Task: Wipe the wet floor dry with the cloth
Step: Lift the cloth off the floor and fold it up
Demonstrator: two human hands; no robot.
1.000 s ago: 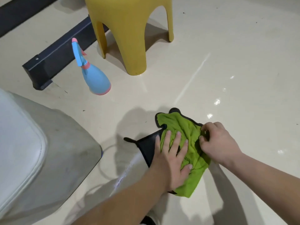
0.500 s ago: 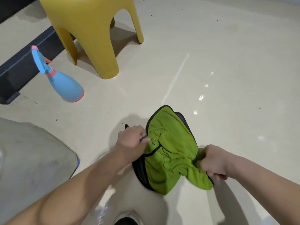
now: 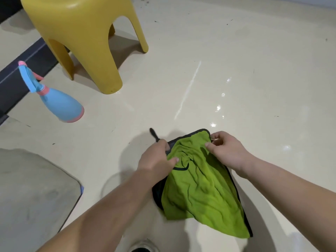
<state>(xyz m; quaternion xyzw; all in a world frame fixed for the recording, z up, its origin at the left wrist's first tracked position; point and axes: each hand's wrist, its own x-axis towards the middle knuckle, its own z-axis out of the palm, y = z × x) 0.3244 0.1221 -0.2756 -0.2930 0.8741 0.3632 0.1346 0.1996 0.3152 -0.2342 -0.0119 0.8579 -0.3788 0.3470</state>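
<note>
Spray bottle (image 3: 60, 104), blue with pink trim, stands far left beside the yellow stool (image 3: 81, 39); left hand (image 3: 156, 159) pinches the green cloth (image 3: 200, 190) at its upper left edge, fingers clamped on fabric; the cloth (black-edged, crumpled) hangs over the glossy floor (image 3: 263, 60); right hand (image 3: 227, 151) grips its upper right corner, fingers closed on it.

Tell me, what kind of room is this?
Probably a room in a home, though I can't say which. There's a shiny cream floor with wet spots, a yellow plastic stool, and a blue spray bottle standing near it.
</note>
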